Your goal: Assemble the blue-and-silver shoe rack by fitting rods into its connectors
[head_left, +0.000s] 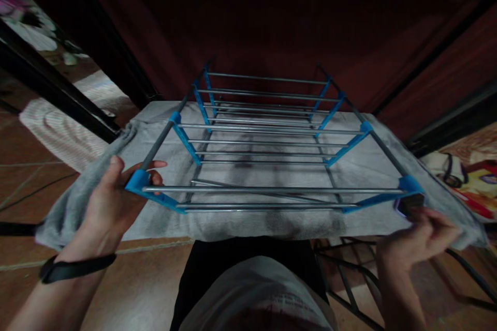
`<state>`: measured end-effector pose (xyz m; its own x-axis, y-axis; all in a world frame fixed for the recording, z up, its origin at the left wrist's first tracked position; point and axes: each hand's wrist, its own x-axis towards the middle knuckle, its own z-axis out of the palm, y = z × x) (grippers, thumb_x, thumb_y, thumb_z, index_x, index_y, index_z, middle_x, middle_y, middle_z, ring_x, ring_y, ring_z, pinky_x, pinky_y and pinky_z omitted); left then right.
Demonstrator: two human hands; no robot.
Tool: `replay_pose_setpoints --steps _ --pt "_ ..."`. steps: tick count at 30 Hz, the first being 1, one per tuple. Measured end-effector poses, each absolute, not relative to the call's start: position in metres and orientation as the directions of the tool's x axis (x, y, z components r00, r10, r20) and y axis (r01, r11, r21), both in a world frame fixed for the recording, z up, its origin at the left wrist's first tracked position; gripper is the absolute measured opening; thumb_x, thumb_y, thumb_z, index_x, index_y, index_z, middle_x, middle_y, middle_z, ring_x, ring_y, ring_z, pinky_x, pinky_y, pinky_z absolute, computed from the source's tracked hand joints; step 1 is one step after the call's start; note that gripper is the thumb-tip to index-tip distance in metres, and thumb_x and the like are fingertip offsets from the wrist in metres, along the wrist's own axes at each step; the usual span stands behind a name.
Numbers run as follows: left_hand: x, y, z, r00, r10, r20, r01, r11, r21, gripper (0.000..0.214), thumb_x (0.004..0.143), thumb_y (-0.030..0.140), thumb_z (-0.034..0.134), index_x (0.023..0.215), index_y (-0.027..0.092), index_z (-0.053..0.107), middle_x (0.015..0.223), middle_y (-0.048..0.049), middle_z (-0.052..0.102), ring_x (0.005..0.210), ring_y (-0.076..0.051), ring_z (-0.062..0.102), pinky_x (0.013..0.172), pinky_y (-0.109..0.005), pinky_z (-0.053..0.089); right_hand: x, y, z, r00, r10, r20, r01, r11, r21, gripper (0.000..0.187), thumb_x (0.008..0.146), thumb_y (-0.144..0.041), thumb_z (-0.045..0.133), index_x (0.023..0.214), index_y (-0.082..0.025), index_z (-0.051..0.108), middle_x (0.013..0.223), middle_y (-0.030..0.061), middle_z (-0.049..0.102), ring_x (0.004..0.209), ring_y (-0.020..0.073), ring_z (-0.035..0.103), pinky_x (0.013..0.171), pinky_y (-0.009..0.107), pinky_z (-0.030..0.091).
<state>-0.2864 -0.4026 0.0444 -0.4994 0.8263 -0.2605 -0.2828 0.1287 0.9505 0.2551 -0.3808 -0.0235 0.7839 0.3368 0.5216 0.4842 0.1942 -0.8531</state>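
In the head view, you sit or stand before a blue-and-grey rack (pixel 272 190), which spreads across a grey towel (pixel 248 226) with its far end toward a dark red panel (pixel 252 26). Your left hand (pixel 126 191), a black band (pixel 77 268) at the wrist, has its grip loosely around the rack's near left corner, thumb raised clear. Your right hand (pixel 423 232), near the opposite corner, pinches a dark piece (pixel 409 206) just beside the blue joint; what it is cannot be made out. A slanting rod (pixel 217 184) lies within the rack. Striped cloth (pixel 58 129) lies off to the left; a red-and-yellow packet (pixel 483 183) sits far right.
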Motion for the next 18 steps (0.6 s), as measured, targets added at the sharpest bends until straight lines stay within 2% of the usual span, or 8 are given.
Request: replay_pose_setpoints --steps 1,2,4,5,8,11,15,18 --pt "-0.286 -0.403 0.043 -0.512 0.823 -0.246 -0.280 0.111 0.954 0.073 0.087 0.073 0.033 0.096 0.011 0.071 0.069 -0.0121 0.063 0.062 -0.021 0.054 0.047 -0.031 0.048 0.243 -0.395 -0.029 0.700 0.440 0.562 0.535 0.198 -0.821 0.009 0.086 -0.035 0.056 0.085 -0.029 0.062 0.093 0.0063 0.065 0.099 0.0282 0.062 0.095 0.051 0.044" --pt "-0.286 -0.404 0.041 -0.523 0.822 -0.224 -0.276 0.085 0.957 0.073 0.087 0.073 0.035 0.097 0.011 0.071 0.072 -0.0122 0.065 0.064 -0.021 0.054 0.048 -0.031 0.049 0.230 -0.404 -0.034 0.563 0.619 0.548 0.561 0.201 -0.803 0.014 0.088 -0.036 0.055 0.084 -0.027 0.065 0.086 0.0042 0.064 0.091 0.0261 0.063 0.090 0.049 0.047" --pt "-0.282 -0.403 0.037 -0.554 0.814 -0.178 -0.293 0.010 0.956 0.070 0.087 0.073 0.039 0.097 0.011 0.071 0.080 -0.0125 0.068 0.067 -0.020 0.055 0.052 -0.031 0.051 0.205 -0.407 -0.041 0.173 0.881 0.441 0.603 0.259 -0.755 0.020 0.093 -0.036 0.052 0.094 -0.026 0.069 0.092 0.0041 0.068 0.093 0.0239 0.064 0.089 0.044 0.049" --pt "-0.279 -0.402 0.034 -0.579 0.799 -0.162 -0.315 -0.035 0.949 0.069 0.087 0.072 0.040 0.095 0.011 0.071 0.084 -0.0129 0.068 0.068 -0.020 0.056 0.053 -0.031 0.052 0.193 -0.400 -0.042 -0.013 0.930 0.369 0.613 0.299 -0.732 0.023 0.095 -0.035 0.050 0.099 -0.025 0.070 0.097 0.0047 0.069 0.096 0.0233 0.064 0.090 0.041 0.049" --pt "-0.270 -0.400 0.022 -0.632 0.763 -0.133 -0.381 -0.158 0.911 0.070 0.089 0.072 0.037 0.084 0.009 0.068 0.086 -0.0131 0.068 0.069 -0.017 0.056 0.061 -0.030 0.055 0.157 -0.356 -0.039 -0.385 0.900 0.202 0.625 0.416 -0.660 0.026 0.097 -0.028 0.045 0.107 -0.025 0.069 0.105 0.0053 0.069 0.101 0.0203 0.064 0.091 0.035 0.050" --pt "-0.263 -0.405 0.000 -0.668 0.744 -0.011 -0.303 -0.259 0.917 0.062 0.088 0.070 0.045 0.087 0.012 0.066 0.083 -0.0087 0.068 0.073 -0.017 0.061 0.072 -0.032 0.056 0.123 -0.308 -0.039 -0.631 0.776 -0.005 0.647 0.522 -0.555 0.023 0.094 -0.021 0.048 0.104 -0.025 0.068 0.106 0.0030 0.069 0.099 0.0176 0.064 0.090 0.030 0.050" --pt "-0.261 -0.422 -0.037 -0.784 0.621 0.017 -0.196 -0.273 0.942 0.053 0.083 0.068 0.058 0.101 0.019 0.065 0.091 -0.0044 0.070 0.082 -0.020 0.066 0.075 -0.032 0.054 0.090 -0.275 -0.062 -0.733 0.652 -0.192 0.652 0.595 -0.470 0.017 0.084 -0.020 0.062 0.100 -0.024 0.067 0.110 0.0037 0.069 0.110 0.0208 0.063 0.093 0.032 0.050" --pt "-0.263 -0.434 -0.061 -0.818 0.575 -0.011 -0.165 -0.216 0.962 0.049 0.081 0.068 0.060 0.093 0.021 0.064 0.091 -0.0031 0.069 0.084 -0.020 0.065 0.076 -0.033 0.053 0.076 -0.268 -0.083 -0.747 0.634 -0.201 0.639 0.601 -0.480 0.017 0.073 -0.013 0.069 0.088 -0.021 0.066 0.102 0.0041 0.070 0.106 0.0218 0.064 0.090 0.032 0.051"
